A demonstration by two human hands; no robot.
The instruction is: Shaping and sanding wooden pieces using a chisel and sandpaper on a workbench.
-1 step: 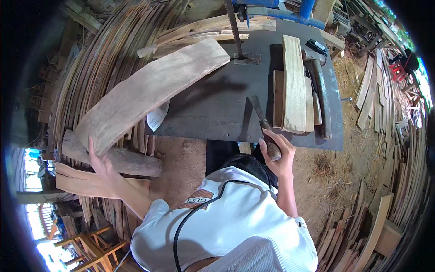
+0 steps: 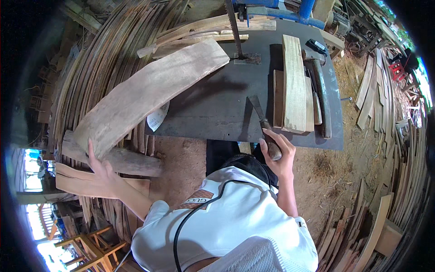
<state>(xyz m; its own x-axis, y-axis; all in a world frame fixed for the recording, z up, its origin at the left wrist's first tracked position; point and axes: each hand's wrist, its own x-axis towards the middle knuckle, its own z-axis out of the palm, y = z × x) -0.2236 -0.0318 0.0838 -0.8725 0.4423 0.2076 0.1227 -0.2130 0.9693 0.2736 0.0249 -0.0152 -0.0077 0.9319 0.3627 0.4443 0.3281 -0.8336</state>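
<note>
My left hand [image 2: 103, 170] grips the near left end of a long, rough-edged wooden plank [image 2: 149, 90]. The plank slants up to the right over the dark metal table [image 2: 208, 109], its far end close to an upright toothed saw blade [image 2: 234, 29]. Wrapped in my right hand [image 2: 281, 152] is the wooden handle of a flat-bladed hand tool [image 2: 257, 109], perhaps a chisel or knife. Its blade points away from me over the table's front edge. A white disc-shaped piece [image 2: 158, 117] with markings shows partly from under the plank.
On the table's right lie short boards [image 2: 294, 81], a hammer [image 2: 321, 95], a slim wooden-handled tool [image 2: 316, 106] and a small black object [image 2: 316, 46]. Cut strips [image 2: 204, 31] lie at the back. Wood is stacked left and right. A log [image 2: 113, 156] lies below the plank.
The plank and my left hand have shifted very slightly, the hand a little toward me. My right hand and its tool stay in place.
</note>
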